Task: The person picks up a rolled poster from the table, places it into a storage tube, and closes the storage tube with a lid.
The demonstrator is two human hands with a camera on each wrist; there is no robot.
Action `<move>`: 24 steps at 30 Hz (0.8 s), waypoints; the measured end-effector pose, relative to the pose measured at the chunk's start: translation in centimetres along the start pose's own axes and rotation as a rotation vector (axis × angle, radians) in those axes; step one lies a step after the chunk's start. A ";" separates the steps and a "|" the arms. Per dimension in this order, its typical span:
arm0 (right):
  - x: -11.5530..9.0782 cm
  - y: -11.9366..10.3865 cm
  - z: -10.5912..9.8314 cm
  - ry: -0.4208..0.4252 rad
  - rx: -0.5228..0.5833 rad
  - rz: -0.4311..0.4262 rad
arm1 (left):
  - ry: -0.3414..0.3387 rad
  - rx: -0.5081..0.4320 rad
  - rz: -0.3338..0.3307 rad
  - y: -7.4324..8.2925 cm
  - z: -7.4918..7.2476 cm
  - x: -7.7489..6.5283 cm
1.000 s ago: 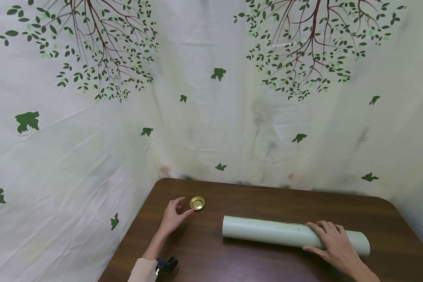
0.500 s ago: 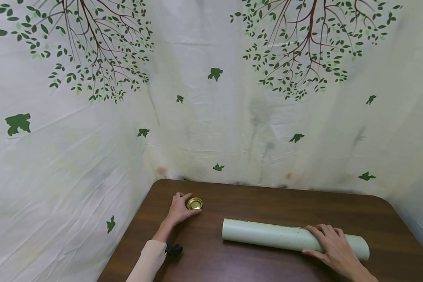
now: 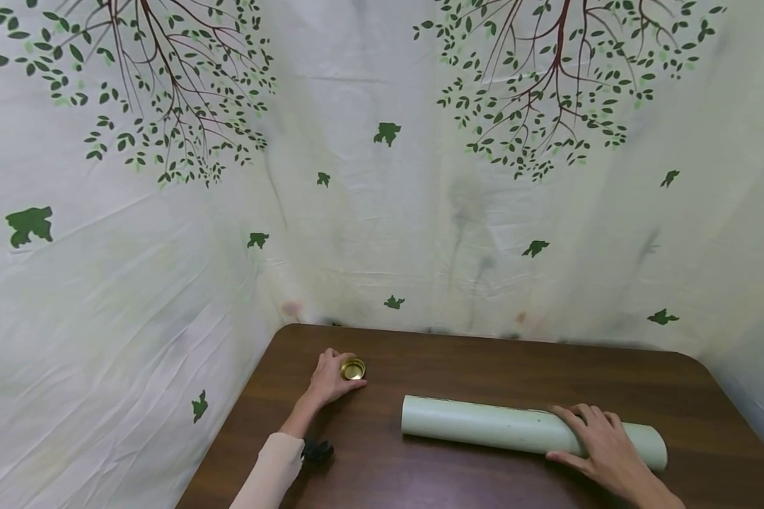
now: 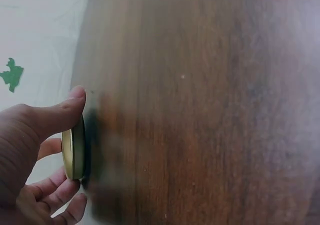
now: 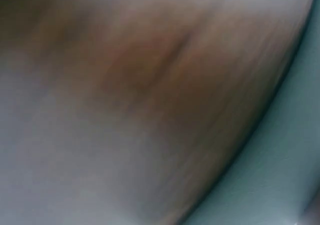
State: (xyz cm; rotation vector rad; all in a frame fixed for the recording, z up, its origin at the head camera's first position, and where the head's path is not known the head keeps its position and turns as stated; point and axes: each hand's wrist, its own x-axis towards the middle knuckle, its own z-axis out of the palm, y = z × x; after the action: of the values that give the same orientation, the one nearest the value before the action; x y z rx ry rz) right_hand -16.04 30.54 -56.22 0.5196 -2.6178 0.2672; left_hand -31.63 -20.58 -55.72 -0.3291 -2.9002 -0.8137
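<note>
Pinched between the thumb and fingers of my left hand (image 3: 332,378) is a gold jar lid (image 3: 353,369), over the table's far left part. The left wrist view shows the lid (image 4: 73,152) edge-on, thumb at its upper rim and fingertips at its lower rim. Across the right half lies a long pale green roll (image 3: 471,422), a thin edge line running along its top. My right hand (image 3: 601,449) grips the roll near its right end, fingers over the top and thumb on the near side. The right wrist view catches only the roll's side (image 5: 270,160), with much blur.
The brown wooden table (image 3: 369,466) has rounded far corners. Behind it and to the left hangs a pale cloth (image 3: 356,233) printed with branches and green leaves. A dark band (image 3: 318,451) sits at my left wrist, below a light sleeve (image 3: 270,472).
My left hand has moved right and forward to the jar lid, and its thumb and fingers have closed around the rim. The right hand stays on the roll; the head view has shifted slightly.
</note>
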 end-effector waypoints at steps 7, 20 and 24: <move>0.2 0.1 -0.2 -0.030 -0.012 -0.016 | -0.049 -0.222 0.002 0.2 -0.8 -1.5; 0.7 -0.2 0.1 0.042 -0.024 -0.096 | -0.259 -0.730 0.090 0.6 -1.4 -5.1; 1.0 -0.5 0.2 0.053 -0.020 -0.102 | -0.327 -0.784 0.101 1.3 -1.0 -5.8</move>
State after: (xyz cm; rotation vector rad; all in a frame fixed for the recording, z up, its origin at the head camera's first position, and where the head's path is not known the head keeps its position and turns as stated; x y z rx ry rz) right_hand -16.70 29.70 -55.88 0.6284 -2.5314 0.2194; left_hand -25.59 -21.08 -55.14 -0.7165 -2.6444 -2.0140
